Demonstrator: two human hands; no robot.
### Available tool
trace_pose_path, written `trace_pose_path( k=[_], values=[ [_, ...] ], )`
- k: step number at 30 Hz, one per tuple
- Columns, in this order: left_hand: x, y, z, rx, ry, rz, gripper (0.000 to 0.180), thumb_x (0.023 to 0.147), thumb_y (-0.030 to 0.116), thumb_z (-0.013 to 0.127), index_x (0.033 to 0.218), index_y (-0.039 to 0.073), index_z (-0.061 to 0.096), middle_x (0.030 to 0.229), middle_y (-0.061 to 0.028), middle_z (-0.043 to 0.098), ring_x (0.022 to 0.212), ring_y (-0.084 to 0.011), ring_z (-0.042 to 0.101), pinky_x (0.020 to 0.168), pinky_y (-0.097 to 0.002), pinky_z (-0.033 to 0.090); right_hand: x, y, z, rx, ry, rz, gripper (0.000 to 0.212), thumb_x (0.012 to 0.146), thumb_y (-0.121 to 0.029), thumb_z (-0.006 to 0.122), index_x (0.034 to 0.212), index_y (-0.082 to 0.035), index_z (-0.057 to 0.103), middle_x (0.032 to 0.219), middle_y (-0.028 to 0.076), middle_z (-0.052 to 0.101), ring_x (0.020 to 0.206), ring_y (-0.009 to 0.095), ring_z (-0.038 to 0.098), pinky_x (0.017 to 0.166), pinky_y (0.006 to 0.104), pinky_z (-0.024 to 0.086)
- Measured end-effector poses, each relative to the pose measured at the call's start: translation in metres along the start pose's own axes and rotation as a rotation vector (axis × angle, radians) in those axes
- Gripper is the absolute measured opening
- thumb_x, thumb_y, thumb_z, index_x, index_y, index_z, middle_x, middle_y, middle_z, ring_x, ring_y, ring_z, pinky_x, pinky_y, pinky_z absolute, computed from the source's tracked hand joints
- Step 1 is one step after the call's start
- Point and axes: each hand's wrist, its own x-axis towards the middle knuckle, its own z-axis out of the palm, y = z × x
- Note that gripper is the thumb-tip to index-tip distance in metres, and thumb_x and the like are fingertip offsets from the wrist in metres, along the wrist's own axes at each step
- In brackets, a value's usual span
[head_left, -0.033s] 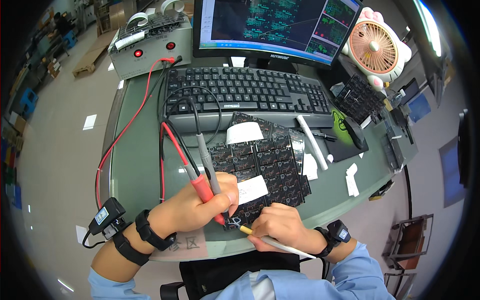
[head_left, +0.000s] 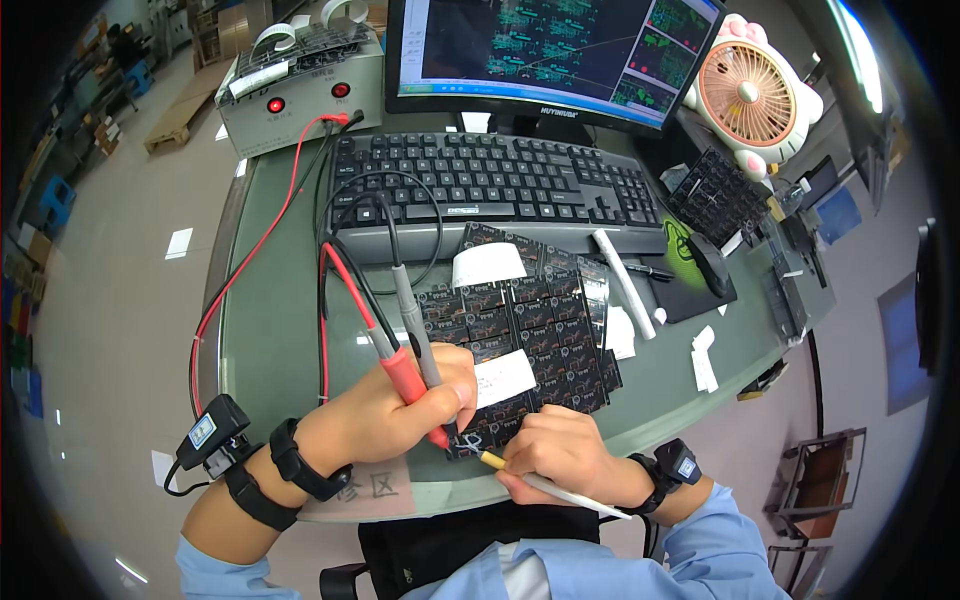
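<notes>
My left hand (head_left: 405, 410) is closed around two test probes, a red probe (head_left: 404, 376) and a grey probe (head_left: 416, 325), tips pointing down at the near edge of a black circuit board panel (head_left: 560, 345). In my right hand (head_left: 560, 455), fingers closed, is a slim white stick-like tool (head_left: 575, 497) with a yellow front part (head_left: 491, 460). Its yellow end points at the same near edge, close to the probe tips. Whether the tips touch the board is too small to tell. A white paper label (head_left: 503, 379) lies on the panel beside my left hand.
Behind the panel stand a keyboard (head_left: 500, 185) and a monitor (head_left: 540, 60). The red lead (head_left: 262, 247) runs to a grey box (head_left: 300, 100) with red lights. Rightward are a white roll (head_left: 625, 285), a mouse (head_left: 710, 265), more boards (head_left: 718, 198) and a fan (head_left: 748, 95).
</notes>
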Motion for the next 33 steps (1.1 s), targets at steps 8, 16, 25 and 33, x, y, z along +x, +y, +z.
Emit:
trace_pose_path(
  k=[8,16,25,33],
  values=[
    [0.002,0.004,0.0,0.012,-0.001,-0.009,0.03,0.093,0.017,0.043,0.071,-0.001,0.054,0.074,-0.0092,0.052,0.074,-0.0231,0.052,0.07,-0.0352,0.043,-0.003,0.002,-0.002,-0.004,-0.019,0.033,0.025,0.071,-0.005,0.077,0.075,-0.01,0.053,0.071,0.001,0.057,0.06,0.018,0.054,0.052,0.0313,0.037],
    [0.0,0.005,-0.001,0.015,0.01,-0.006,0.031,0.095,0.018,0.043,0.074,-0.001,0.056,0.077,-0.008,0.054,0.073,-0.0199,0.052,0.07,-0.033,0.043,-0.002,0.004,-0.005,0.005,-0.023,0.038,0.023,0.073,-0.006,0.076,0.078,-0.008,0.053,0.075,0.004,0.059,0.06,0.021,0.055,0.054,0.0316,0.04],
    [-0.004,0.03,-0.003,0.108,0.067,0.298,0.051,0.092,0.038,0.04,0.06,0.004,0.061,0.066,-0.0083,0.061,0.068,-0.0241,0.057,0.067,-0.0366,0.044,0.024,0.0,-0.098,0.119,0.104,0.224,0.036,0.091,-0.004,0.065,0.126,-0.007,0.058,0.112,0.011,0.069,0.077,0.022,0.071,0.061,0.029,0.055],
    [0.015,0.08,0.022,0.404,0.095,0.408,0.056,0.091,0.043,0.04,0.057,0.006,0.064,0.062,-0.0045,0.056,0.063,-0.0207,0.054,0.068,-0.0355,0.043,0.058,-0.003,-0.157,-0.487,-0.126,0.279,0.031,0.093,-0.035,0.062,0.116,-0.015,0.059,0.093,0.009,0.068,0.068,0.031,0.065,0.053,0.0407,0.049]
  ],
)
